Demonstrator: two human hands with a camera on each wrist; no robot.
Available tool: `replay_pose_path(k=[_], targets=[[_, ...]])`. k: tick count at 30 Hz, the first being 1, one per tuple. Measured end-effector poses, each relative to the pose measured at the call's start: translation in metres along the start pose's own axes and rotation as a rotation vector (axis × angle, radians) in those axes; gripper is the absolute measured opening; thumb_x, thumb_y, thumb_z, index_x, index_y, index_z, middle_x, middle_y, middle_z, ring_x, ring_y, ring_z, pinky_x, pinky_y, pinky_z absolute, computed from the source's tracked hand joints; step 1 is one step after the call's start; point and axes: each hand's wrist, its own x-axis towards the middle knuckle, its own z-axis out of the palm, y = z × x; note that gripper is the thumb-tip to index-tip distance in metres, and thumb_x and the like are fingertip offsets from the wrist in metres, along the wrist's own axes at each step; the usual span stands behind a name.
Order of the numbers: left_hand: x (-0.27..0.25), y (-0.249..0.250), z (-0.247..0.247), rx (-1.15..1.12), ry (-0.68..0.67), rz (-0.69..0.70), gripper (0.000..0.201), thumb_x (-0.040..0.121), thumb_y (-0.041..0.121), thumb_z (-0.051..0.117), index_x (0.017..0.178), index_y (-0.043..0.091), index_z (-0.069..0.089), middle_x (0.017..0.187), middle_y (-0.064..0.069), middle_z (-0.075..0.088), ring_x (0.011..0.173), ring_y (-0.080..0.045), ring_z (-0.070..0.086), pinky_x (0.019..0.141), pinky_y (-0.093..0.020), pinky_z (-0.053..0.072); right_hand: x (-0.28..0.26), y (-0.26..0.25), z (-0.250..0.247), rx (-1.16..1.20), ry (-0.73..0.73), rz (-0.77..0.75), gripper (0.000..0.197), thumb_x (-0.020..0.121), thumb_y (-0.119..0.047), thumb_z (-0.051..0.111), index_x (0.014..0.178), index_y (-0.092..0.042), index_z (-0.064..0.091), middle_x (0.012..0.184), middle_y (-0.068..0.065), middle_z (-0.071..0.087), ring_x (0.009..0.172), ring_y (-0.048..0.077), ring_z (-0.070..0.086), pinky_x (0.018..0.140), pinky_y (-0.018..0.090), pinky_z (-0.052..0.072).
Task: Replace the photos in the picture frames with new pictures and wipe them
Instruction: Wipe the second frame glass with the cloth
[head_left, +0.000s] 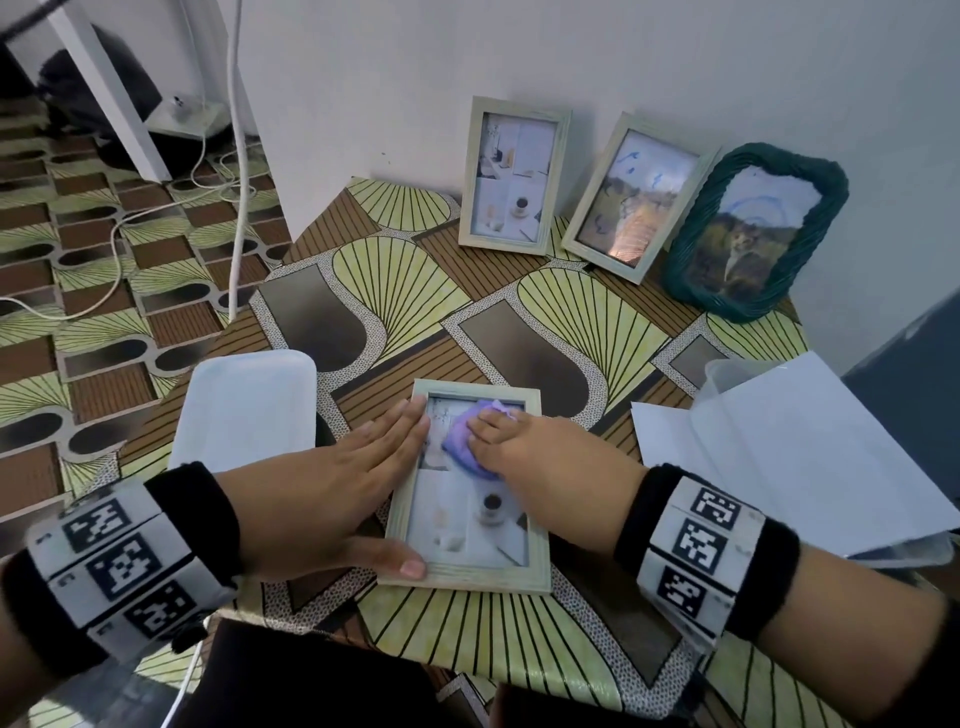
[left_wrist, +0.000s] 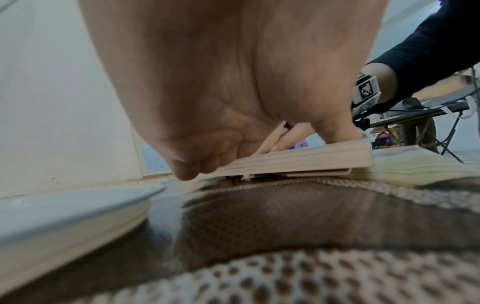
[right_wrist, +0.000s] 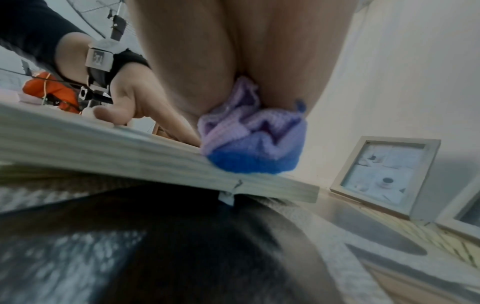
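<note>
Two hands, left hand (head_left: 332, 483) flat on frame (head_left: 537, 545), right hand (head_left: 540, 452) clutching cloth (head_left: 462, 441)

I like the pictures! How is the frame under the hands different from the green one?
The flat frame lies on the table; the green frame leans against the wall. The flat frame has pale straight edges and a cup photo; the green frame is woven, with rounded corners and an outdoor picture. Both are upright rectangles.
</note>
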Motion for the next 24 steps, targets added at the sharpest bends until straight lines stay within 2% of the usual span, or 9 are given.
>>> replay_pose_path(k=[2, 5, 9, 12, 17, 20, 22, 24], targets=[[0.001, -0.002, -0.002, -0.014, -0.004, 0.007, 0.111, 0.077, 0.088, 0.023, 0.135, 0.022, -0.045, 0.140, 0.008, -0.055, 0.129, 0.005, -0.045, 0.101, -0.007, -0.027, 0.009, 0.002, -0.002, -0.009, -0.015, -0.024, 0.068, 0.094, -0.006, 0.048, 0.155, -0.010, 0.017, 0.163, 0.011, 0.015, 0.148, 0.022, 0.022, 0.120, 0.037, 0.024], [0.001, -0.003, -0.003, 0.000, -0.003, 0.006, 0.112, 0.077, 0.088, 0.023, 0.139, 0.020, -0.041, 0.141, 0.007, -0.052, 0.130, 0.005, -0.044, 0.104, -0.011, -0.026, 0.021, -0.001, -0.004, -0.041, -0.019, -0.096, 0.068, 0.098, -0.012, 0.046, 0.156, -0.010, 0.009, 0.164, 0.008, 0.008, 0.151, 0.018, 0.012, 0.122, 0.032, 0.017], [0.002, -0.001, -0.001, 0.043, -0.002, -0.013, 0.113, 0.075, 0.091, 0.017, 0.141, 0.019, -0.038, 0.143, 0.006, -0.051, 0.130, 0.003, -0.045, 0.108, -0.018, -0.025, 0.028, -0.008, -0.007, -0.025, -0.019, -0.146, 0.072, 0.096, -0.018, 0.054, 0.155, -0.012, 0.013, 0.164, 0.006, 0.008, 0.151, 0.016, 0.009, 0.121, 0.032, 0.019], [0.002, -0.001, -0.002, 0.053, 0.008, -0.024, 0.113, 0.073, 0.092, 0.015, 0.141, 0.018, -0.038, 0.143, 0.006, -0.051, 0.130, 0.002, -0.045, 0.108, -0.019, -0.024, 0.024, -0.011, -0.008, 0.030, -0.012, -0.152, 0.066, 0.098, -0.013, 0.050, 0.155, -0.013, 0.017, 0.165, 0.005, 0.008, 0.151, 0.015, 0.007, 0.120, 0.034, 0.021], [0.000, 0.000, -0.001, 0.071, 0.026, -0.039, 0.114, 0.073, 0.093, 0.014, 0.142, 0.018, -0.037, 0.144, 0.005, -0.050, 0.131, 0.001, -0.044, 0.105, -0.018, -0.026, 0.011, -0.016, -0.005, 0.035, -0.028, -0.223, 0.061, 0.100, -0.004, 0.037, 0.156, -0.017, 0.015, 0.165, 0.003, 0.004, 0.151, 0.013, 0.003, 0.121, 0.032, 0.016], [-0.001, 0.002, -0.002, 0.048, 0.025, -0.044, 0.115, 0.074, 0.092, 0.018, 0.141, 0.018, -0.038, 0.144, 0.006, -0.050, 0.130, 0.003, -0.044, 0.103, -0.015, -0.026, 0.000, -0.014, -0.001, 0.017, -0.046, -0.300, 0.061, 0.100, -0.008, 0.041, 0.155, -0.023, 0.020, 0.165, -0.002, 0.005, 0.151, 0.010, 0.002, 0.122, 0.029, 0.010], [-0.001, 0.002, -0.002, 0.036, 0.022, -0.048, 0.115, 0.075, 0.091, 0.022, 0.141, 0.018, -0.038, 0.144, 0.005, -0.050, 0.130, 0.003, -0.044, 0.102, -0.012, -0.026, -0.009, -0.014, 0.003, 0.046, -0.031, -0.350, 0.057, 0.101, -0.010, 0.043, 0.153, -0.026, 0.027, 0.163, -0.006, 0.012, 0.150, 0.007, 0.003, 0.122, 0.029, 0.006], [-0.001, 0.003, -0.003, 0.027, 0.012, -0.058, 0.116, 0.075, 0.090, 0.024, 0.140, 0.018, -0.039, 0.143, 0.006, -0.051, 0.130, 0.004, -0.044, 0.101, -0.011, -0.027, -0.018, -0.015, 0.005, 0.085, -0.027, -0.389, 0.052, 0.100, -0.009, 0.043, 0.149, -0.026, 0.039, 0.162, -0.007, 0.021, 0.150, 0.008, 0.009, 0.119, 0.034, 0.014]])
